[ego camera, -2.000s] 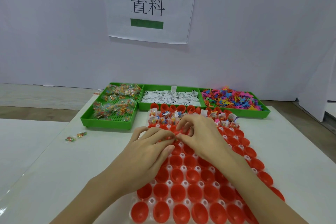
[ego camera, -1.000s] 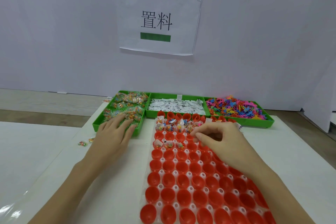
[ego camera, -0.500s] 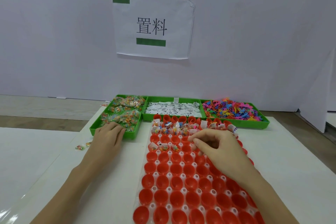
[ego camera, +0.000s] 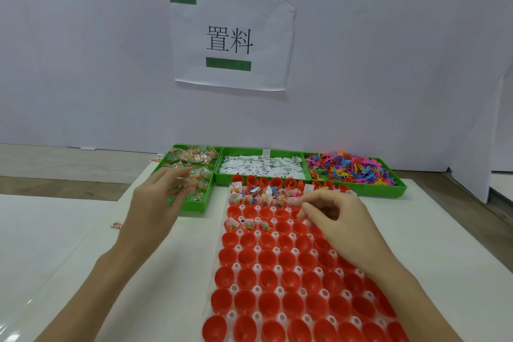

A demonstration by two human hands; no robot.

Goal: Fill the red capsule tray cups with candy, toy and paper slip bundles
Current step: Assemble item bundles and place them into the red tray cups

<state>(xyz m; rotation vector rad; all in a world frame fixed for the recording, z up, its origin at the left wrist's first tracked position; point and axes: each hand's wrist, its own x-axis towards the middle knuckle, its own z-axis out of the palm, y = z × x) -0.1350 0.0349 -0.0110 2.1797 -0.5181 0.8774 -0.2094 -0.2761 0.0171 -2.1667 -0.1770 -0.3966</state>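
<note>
The red capsule tray (ego camera: 267, 278) lies in front of me on the white table. Cups in its second row (ego camera: 249, 198) and three cups at the left of the fourth row (ego camera: 243, 224) hold candy and paper slips; the near rows are bare. My left hand (ego camera: 155, 208) hovers over the green candy tray (ego camera: 194, 206), its fingertips blurred among the candy packets (ego camera: 201, 175). My right hand (ego camera: 337, 219) rests over the tray's upper right part, fingers curled with the thumb against the fingertips; nothing shows between them.
A green tray of white paper slips (ego camera: 261, 168) and a green tray of coloured plastic toys (ego camera: 352, 169) stand behind the red tray. A loose candy packet (ego camera: 116, 225) lies on the table at the left. A paper sign (ego camera: 230, 39) hangs on the wall.
Both hands were together over a far cup. My left hand then went left to the candy tray and now lifts over it. My right hand stayed over the red tray.
</note>
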